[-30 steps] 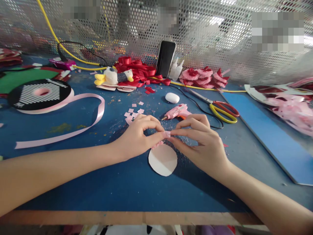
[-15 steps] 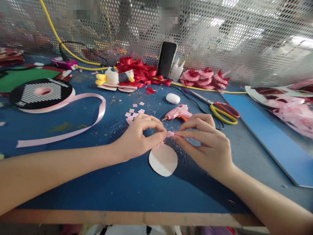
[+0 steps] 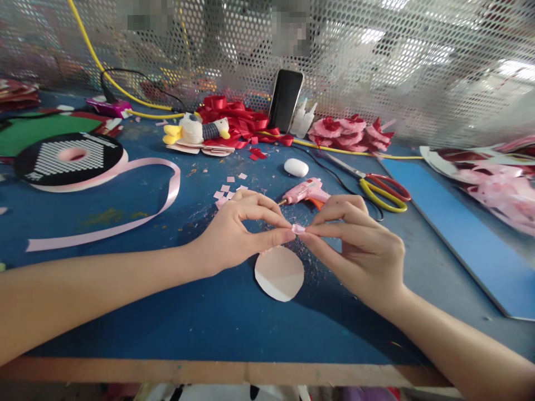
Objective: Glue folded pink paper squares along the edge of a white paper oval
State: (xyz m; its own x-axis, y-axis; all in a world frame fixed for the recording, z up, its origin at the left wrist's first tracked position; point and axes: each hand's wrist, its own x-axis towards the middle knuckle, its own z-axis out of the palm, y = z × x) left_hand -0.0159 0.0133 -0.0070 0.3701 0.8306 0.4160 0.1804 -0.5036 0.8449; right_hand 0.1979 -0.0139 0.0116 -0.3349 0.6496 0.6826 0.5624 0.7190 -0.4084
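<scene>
Both grips (image 3: 234, 236) (image 3: 370, 248) partly hide a pink scrap (image 3: 298, 229).

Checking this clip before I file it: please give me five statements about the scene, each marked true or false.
1. The left hand and right hand pinch one small pink piece. True.
2. The phone lies flat. False: it is propped up.
3. The scissors lie right of the glue gun. True.
4. The ribbon is green. False: it is pink.
5. The round piece lies on the table. True.
</scene>
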